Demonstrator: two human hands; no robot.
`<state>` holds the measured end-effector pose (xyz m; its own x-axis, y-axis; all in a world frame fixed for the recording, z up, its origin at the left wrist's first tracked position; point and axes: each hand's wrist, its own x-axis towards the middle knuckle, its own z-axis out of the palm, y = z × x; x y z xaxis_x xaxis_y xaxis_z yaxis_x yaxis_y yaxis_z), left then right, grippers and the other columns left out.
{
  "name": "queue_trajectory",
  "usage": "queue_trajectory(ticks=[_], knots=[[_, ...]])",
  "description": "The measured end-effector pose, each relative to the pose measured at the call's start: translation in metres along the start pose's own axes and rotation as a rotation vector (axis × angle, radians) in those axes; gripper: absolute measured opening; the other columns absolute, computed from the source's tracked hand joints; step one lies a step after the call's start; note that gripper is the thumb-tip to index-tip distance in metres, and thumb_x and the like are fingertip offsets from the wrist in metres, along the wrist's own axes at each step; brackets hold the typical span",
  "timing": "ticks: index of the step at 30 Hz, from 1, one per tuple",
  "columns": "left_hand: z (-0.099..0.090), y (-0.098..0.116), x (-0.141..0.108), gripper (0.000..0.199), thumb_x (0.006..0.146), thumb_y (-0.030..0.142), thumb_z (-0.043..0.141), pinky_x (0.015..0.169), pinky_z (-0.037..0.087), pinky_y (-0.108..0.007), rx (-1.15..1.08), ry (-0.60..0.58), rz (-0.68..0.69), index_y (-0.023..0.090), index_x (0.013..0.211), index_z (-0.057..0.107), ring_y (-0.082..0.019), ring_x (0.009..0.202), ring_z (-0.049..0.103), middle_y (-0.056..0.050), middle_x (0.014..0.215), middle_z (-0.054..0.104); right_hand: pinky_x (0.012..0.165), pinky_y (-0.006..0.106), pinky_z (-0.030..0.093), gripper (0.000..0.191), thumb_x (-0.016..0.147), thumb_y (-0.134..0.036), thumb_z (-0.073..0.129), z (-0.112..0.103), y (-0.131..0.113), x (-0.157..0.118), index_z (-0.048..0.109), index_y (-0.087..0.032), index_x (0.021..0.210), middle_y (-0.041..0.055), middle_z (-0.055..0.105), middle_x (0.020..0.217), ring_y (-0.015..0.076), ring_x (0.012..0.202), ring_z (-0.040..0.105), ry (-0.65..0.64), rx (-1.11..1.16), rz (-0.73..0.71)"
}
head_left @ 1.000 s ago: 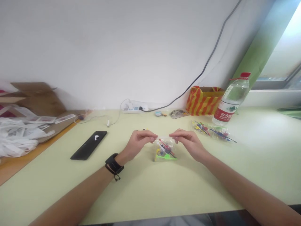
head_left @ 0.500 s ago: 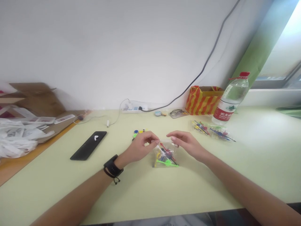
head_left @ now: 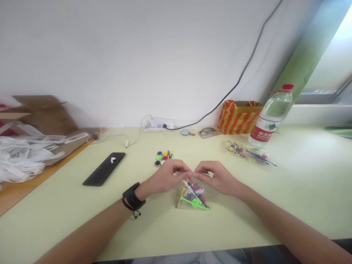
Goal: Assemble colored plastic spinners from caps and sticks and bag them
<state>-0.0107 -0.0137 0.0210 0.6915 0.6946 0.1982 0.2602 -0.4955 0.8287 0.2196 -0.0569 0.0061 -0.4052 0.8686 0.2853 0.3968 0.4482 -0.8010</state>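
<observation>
A clear plastic bag of small coloured plastic pieces, green, yellow, white, red and dark, is in front of me at the middle of the table. My left hand pinches its top edge between thumb and fingers. Right beside it, my right hand pinches the same edge, the fingertips of both hands nearly touching. Beyond my left hand lies a group of small round coloured pieces, with a few thin sticks at its right side.
Two more filled clear bags lie at the right, before a water bottle and a striped bag. A black phone with a white earbud lies left. A power strip stands by the wall; cardboard is far left.
My right hand has come in to the bag's top edge and closed on it. Both hands and the bag have shifted nearer to me, uncovering more of the round pieces.
</observation>
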Motion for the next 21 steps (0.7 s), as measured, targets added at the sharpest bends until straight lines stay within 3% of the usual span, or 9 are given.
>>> queue_trajectory(ticks=[9, 17, 21], knots=[[-0.015, 0.003, 0.001, 0.031, 0.094, 0.047, 0.067, 0.056, 0.036, -0.026, 0.199, 0.004, 0.057, 0.020, 0.082, 0.077, -0.014, 0.062, 0.052, -0.001, 0.067, 0.066, 0.051, 0.025, 0.029, 0.036, 0.096, -0.051, 0.062, -0.021, -0.002, 0.002, 0.069, -0.019, 0.080, -0.0060, 0.037, 0.057, 0.0113, 0.056, 0.032, -0.094, -0.013, 0.026], [-0.024, 0.014, -0.006, 0.030, 0.096, 0.046, 0.066, 0.058, 0.038, -0.027, 0.314, -0.036, 0.115, 0.020, 0.083, 0.075, -0.014, 0.062, 0.054, -0.002, 0.068, 0.068, 0.052, 0.026, 0.027, 0.041, 0.103, -0.047, 0.051, -0.032, -0.014, -0.007, 0.064, -0.020, 0.074, -0.0050, 0.040, 0.056, 0.0116, 0.053, 0.031, -0.162, -0.238, -0.089], [-0.023, 0.025, -0.011, 0.029, 0.099, 0.041, 0.061, 0.060, 0.039, -0.027, 0.355, -0.067, 0.120, 0.020, 0.083, 0.073, -0.014, 0.062, 0.056, -0.002, 0.071, 0.070, 0.052, 0.026, 0.027, 0.042, 0.103, -0.047, 0.049, -0.036, -0.020, -0.018, 0.064, -0.021, 0.074, -0.0040, 0.043, 0.056, 0.0120, 0.052, 0.033, -0.163, -0.316, -0.075]])
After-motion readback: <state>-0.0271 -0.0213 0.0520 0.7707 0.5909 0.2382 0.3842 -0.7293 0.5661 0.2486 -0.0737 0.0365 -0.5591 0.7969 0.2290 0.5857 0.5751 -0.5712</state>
